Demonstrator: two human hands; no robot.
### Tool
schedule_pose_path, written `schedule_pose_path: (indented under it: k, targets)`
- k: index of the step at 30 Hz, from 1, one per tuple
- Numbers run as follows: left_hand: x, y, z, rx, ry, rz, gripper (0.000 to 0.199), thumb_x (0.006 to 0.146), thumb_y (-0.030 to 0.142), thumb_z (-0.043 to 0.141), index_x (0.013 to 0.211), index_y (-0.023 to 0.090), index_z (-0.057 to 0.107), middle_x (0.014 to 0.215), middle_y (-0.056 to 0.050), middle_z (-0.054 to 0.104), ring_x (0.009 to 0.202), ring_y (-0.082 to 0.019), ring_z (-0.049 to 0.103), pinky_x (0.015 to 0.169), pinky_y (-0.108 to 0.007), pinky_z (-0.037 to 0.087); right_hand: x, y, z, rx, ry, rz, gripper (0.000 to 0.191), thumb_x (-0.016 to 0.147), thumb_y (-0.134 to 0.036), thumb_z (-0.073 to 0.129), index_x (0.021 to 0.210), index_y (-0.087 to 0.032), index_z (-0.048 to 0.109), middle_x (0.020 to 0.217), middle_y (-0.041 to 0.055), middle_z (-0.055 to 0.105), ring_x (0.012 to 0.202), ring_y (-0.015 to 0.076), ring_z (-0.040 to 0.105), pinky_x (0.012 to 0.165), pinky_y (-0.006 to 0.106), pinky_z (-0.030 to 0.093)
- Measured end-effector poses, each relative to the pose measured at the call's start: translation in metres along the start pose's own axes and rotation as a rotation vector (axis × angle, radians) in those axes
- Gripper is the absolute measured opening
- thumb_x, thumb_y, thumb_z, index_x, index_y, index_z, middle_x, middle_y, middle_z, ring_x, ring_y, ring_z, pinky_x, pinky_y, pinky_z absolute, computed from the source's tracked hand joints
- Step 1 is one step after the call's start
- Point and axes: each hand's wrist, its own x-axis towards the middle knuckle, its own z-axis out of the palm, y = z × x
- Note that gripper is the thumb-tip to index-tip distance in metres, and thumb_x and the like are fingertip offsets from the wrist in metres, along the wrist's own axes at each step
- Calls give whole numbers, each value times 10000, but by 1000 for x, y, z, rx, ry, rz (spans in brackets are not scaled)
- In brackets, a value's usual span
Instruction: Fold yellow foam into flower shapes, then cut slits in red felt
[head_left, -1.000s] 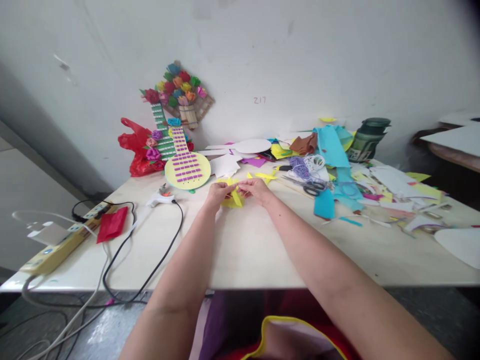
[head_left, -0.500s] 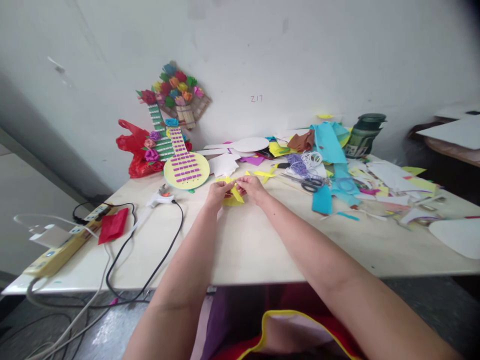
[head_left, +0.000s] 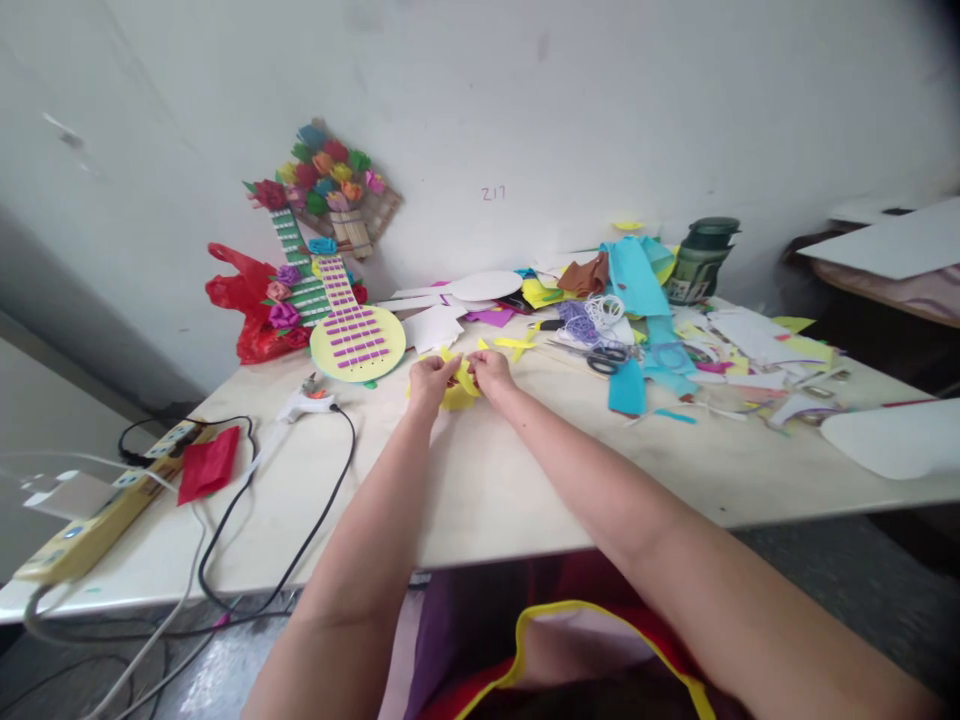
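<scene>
Yellow crepe-like paper is pinched between both hands above the middle of the table. My left hand is closed on its left side, fingertips pressed together. On the right side, my right hand grips the same paper, close to the left one. The fingers partly hide the paper's shape. More yellow strips lie just behind my right hand. A yellow round-bodied piece with purple rows leans at the back left of the hands.
A glue gun with a black cable lies left, near a power strip and red packet. Scissors, yarn, blue paper and scraps cover the right. A green bottle stands behind.
The whole view has shifted, so the table items appear further left. Both hands still hold the yellow paper, whose shape between the fingers has changed slightly.
</scene>
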Motion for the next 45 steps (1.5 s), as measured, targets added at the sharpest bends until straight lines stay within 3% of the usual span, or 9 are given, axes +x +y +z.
schedule_pose_path:
  k: [3, 10, 15, 21, 26, 32, 37, 45]
  targets:
    - [-4, 3, 2, -49, -56, -40, 410, 542, 429, 729, 475, 156, 431, 451, 26, 485, 441, -82, 497, 468, -210, 421, 2, -5, -9, 50, 68, 32, 102, 761, -173, 527, 660, -163, 543, 579, -13, 541, 440, 68, 461, 422, 198, 417]
    - [0, -6, -4, -166, -116, -143, 398, 515, 449, 750, 530, 129, 512, 518, 5, 534, 464, -65, 493, 487, -201, 419, 0, -6, -17, 194, -53, -38, 85, 746, -229, 573, 716, -149, 574, 645, -4, 602, 472, 56, 500, 435, 178, 449]
    - [4, -10, -7, -183, -123, -174, 398, 508, 454, 756, 554, 121, 544, 522, 3, 535, 462, -65, 492, 478, -200, 407, -3, -7, -20, 191, -48, -22, 112, 739, -192, 565, 641, -146, 537, 536, -32, 547, 405, 48, 456, 412, 177, 425]
    - [5, -12, -9, -222, -112, -186, 380, 513, 426, 766, 567, 118, 552, 494, 21, 501, 448, -55, 466, 471, -197, 397, -4, -8, -23, 244, -169, -33, 149, 764, -226, 501, 640, -147, 522, 493, -34, 530, 385, 64, 459, 405, 196, 413]
    - [5, -12, -9, -282, -146, -220, 351, 521, 394, 770, 601, 114, 574, 531, 5, 539, 466, -58, 476, 473, -193, 396, -4, -7, -22, 231, -273, -20, 84, 672, -174, 509, 727, -143, 565, 529, -15, 589, 398, 77, 483, 418, 198, 408]
    - [5, -11, -9, -284, -146, -233, 330, 531, 380, 768, 582, 113, 581, 521, -3, 548, 441, -62, 469, 452, -200, 378, -5, -5, -23, 277, -382, -87, 91, 609, -168, 440, 593, -153, 528, 479, -2, 572, 414, 98, 498, 422, 207, 401]
    - [4, -10, -9, -290, -166, -201, 323, 533, 369, 768, 553, 116, 569, 493, 4, 522, 437, -64, 466, 441, -200, 359, -7, -8, -23, 290, -398, -84, 81, 604, -202, 529, 629, -146, 581, 507, -5, 584, 442, 93, 509, 456, 212, 409]
    - [7, -14, -12, -289, -172, -178, 380, 500, 399, 783, 546, 116, 535, 509, 7, 511, 431, -58, 469, 449, -200, 358, -5, -7, -21, 255, -340, -69, 228, 539, -310, 712, 650, -135, 618, 513, -26, 563, 424, 68, 475, 488, 229, 427]
